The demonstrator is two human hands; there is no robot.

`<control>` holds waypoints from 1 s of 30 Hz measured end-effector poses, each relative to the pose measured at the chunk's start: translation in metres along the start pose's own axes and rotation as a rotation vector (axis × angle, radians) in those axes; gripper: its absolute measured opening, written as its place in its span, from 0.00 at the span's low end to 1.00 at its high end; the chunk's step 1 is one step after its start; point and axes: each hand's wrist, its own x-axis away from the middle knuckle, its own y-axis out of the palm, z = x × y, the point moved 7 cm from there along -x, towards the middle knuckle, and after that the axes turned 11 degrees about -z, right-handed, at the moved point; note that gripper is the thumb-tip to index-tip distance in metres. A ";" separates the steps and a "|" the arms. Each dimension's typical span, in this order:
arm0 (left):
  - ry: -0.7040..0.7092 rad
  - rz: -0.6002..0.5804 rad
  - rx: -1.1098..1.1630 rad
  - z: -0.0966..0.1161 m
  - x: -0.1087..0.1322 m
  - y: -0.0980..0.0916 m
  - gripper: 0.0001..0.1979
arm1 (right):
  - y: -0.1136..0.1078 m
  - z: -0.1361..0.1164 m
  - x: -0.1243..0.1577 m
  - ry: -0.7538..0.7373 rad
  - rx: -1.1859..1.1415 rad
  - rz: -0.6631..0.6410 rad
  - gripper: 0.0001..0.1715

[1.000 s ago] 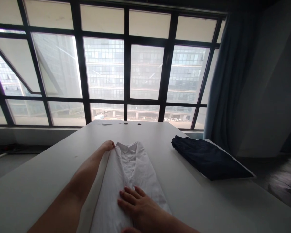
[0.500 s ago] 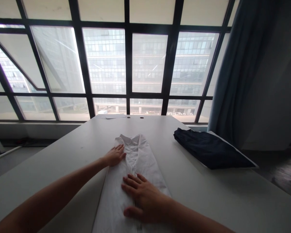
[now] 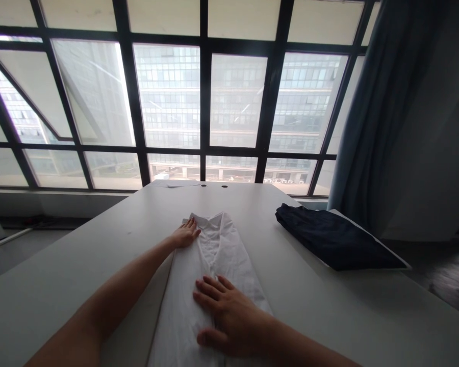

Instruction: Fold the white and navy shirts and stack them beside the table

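Head view: a white button-up shirt [image 3: 224,260] lies lengthwise at lower centre on the desk [image 3: 80,265]. The left hand [image 3: 185,234] rests open at its collar, the right hand [image 3: 229,318] spread flat on its front, neither clenched; a sideways drag could rumple it.

From here, my left hand [image 3: 185,234] no longer pinches the edge of the white shirt's collar [image 3: 210,220] as it did a second ago. Half a second back it lay flat lower on the shirt; now it has slid up again, with its open fingers [image 3: 191,227] against the collar's left corner. My right hand [image 3: 229,318] has shifted on the cloth, its thumb [image 3: 206,336] now fully in view. The head camera has turned, so the window frames [image 3: 204,102] sit squarer.
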 end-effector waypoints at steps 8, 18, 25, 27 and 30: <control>0.023 0.051 -0.027 0.055 -0.013 -0.039 0.34 | -0.005 -0.007 0.003 -0.008 0.021 0.005 0.43; 0.323 -0.136 -0.044 0.169 -0.061 0.014 0.37 | -0.012 -0.011 0.008 -0.040 0.067 0.052 0.44; 0.226 -0.161 -0.028 0.160 -0.093 -0.002 0.33 | -0.017 -0.010 0.010 -0.078 0.024 0.055 0.45; 0.226 -0.154 -0.029 0.165 -0.092 -0.007 0.33 | -0.019 -0.011 0.011 -0.098 0.027 0.060 0.43; 0.233 -0.130 -0.035 0.174 -0.082 -0.013 0.32 | -0.017 -0.010 0.010 -0.088 0.037 0.060 0.43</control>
